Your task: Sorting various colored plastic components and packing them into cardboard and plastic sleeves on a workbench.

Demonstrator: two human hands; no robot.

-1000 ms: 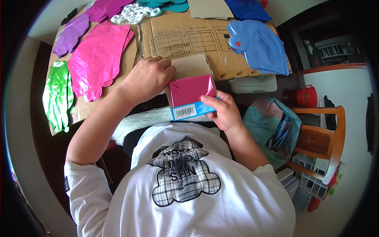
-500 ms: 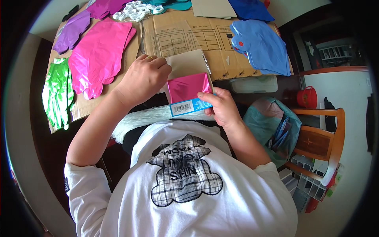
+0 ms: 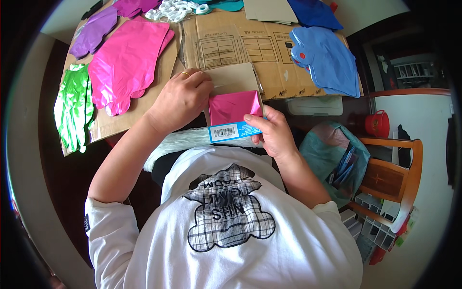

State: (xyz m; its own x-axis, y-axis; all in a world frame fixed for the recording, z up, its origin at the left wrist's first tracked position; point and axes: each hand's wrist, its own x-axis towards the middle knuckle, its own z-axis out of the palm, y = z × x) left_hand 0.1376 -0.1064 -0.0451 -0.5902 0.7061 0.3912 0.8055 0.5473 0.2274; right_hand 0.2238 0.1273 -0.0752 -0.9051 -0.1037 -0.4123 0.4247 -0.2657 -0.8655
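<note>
A folded shiny pink foil piece point(image 3: 234, 108) lies against a grey card point(image 3: 233, 79), with a blue printed strip point(image 3: 236, 131) bearing a barcode along its near edge. At its right end my right hand point(image 3: 272, 131) is closed on the card, its thumb flat over the foil's lower corner and its fingers underneath. My left hand point(image 3: 186, 98), with a ring on one finger, is at the left edge of the card. Its fingers are curled and pressed together; what they pinch, if anything, is hidden. A bundle of white strands point(image 3: 178, 147) lies across my lap beneath the card.
Flattened cardboard point(image 3: 216, 26) covers the table. On it lie pink foil balloons point(image 3: 127, 62), a green foil piece point(image 3: 74, 106), purple foil point(image 3: 94, 33), blue foil pieces point(image 3: 327, 60) and white string coils point(image 3: 173, 9). A wooden chair point(image 3: 385, 178) with a teal bag point(image 3: 322, 149) stands right.
The view has shifted slightly, so the table's things sit a little further right. My left hand has come slightly lower along the card's left edge. My right hand keeps its hold.
</note>
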